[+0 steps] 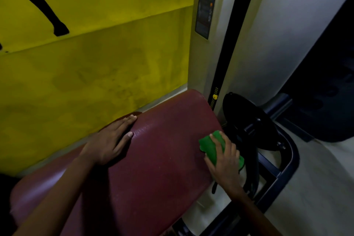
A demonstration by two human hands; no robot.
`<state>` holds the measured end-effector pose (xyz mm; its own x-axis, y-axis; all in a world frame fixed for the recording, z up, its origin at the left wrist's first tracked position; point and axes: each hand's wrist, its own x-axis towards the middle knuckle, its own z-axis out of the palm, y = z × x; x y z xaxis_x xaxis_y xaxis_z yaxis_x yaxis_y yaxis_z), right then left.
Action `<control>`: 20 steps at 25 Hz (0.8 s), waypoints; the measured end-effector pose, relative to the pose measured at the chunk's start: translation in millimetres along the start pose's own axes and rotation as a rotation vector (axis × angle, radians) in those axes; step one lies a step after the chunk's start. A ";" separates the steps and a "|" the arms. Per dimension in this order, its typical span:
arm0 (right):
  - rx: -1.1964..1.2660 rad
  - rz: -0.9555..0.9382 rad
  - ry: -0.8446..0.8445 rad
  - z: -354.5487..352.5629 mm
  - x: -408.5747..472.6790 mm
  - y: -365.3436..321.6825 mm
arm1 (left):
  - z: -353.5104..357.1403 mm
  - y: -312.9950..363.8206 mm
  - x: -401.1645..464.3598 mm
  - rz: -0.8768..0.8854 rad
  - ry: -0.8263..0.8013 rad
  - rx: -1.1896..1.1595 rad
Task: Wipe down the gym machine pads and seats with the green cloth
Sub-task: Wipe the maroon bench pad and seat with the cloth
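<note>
Green cloth under right hand, one maroon pad.

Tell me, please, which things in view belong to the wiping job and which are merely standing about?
Part of the job:
- green cloth, gripped by the right hand
- maroon pad, cloth at its right edge
- left hand, resting flat on the pad's left edge

Just there:
- yellow wall
- black disc beside the pad
- dark frame tube
- label plate

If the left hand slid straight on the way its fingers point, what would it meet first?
The left hand lies flat on the maroon pad, fingers pointing up and right along its far edge. Straight on it would likely just cross more pad, then reach the pale upright; depth is unclear.
</note>
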<state>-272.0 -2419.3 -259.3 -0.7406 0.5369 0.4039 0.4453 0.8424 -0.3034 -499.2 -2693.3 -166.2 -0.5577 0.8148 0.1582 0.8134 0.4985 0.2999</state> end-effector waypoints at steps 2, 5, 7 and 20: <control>-0.016 -0.031 0.009 -1.8 18.0 -10.3 | -2.2 5.0 0.4 0.017 0.002 -0.001; -0.036 -0.074 0.006 -2.3 59.1 -47.3 | -4.0 10.8 1.4 0.026 0.004 -0.006; -0.068 -0.062 0.010 -3.3 80.3 -68.9 | -4.2 11.5 1.8 0.028 0.005 -0.014; -0.034 -0.136 0.041 -2.4 35.4 -63.7 | 0.1 3.4 0.3 0.019 -0.005 0.002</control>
<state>-325.3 -2453.8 -223.7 -0.7747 0.4181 0.4743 0.3591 0.9084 -0.2142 -496.7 -2691.3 -165.3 -0.5412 0.8257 0.1592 0.8243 0.4835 0.2947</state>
